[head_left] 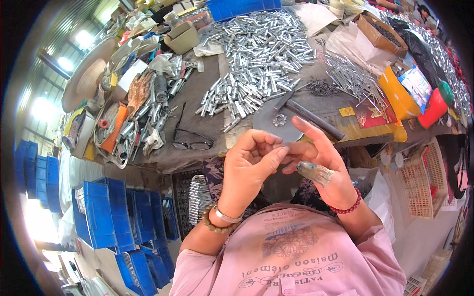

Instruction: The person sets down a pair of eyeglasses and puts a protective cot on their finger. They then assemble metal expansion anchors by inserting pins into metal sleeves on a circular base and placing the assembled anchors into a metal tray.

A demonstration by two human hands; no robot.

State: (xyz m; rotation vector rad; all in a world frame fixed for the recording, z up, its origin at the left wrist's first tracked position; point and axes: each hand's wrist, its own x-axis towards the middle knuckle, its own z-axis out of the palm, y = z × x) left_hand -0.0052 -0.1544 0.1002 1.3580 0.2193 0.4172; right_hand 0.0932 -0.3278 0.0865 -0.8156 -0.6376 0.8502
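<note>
1. I see the left hand point(254, 160) bent in and narrow, its thumb and finger tips close together. I cannot tell if a tiny thing is pinched there
2. The right hand point(328, 155) is partly wide – one finger sticks up, and a cloudy wrap point(316, 172) covers another finger or thumb. Its other fingers meet the left hand's tips, so I cannot tell if they hold something too
3. A silver band and brown beads point(217, 227) go round the left wrist, and red beads point(348, 207) go round the right
4. Just past the hands, I see a little silver ring piece point(280, 120) on a round grey plate point(264, 120)
5. A hammer point(316, 120) lies beside it, partly over the plate, its handle slanting down to the right
6. Farther up the table is a big heap of shiny metal pieces point(261, 59)
7. Glasses point(191, 144) lie to the left, near tools with an orange handle point(116, 128)
8. To the right of the heap I see thin metal rods point(353, 79) – then a yellow box point(397, 96) and a red bottle point(435, 108)
9. Low on the left are blue bins point(101, 212); on the right is a tan basket point(414, 182)
</note>
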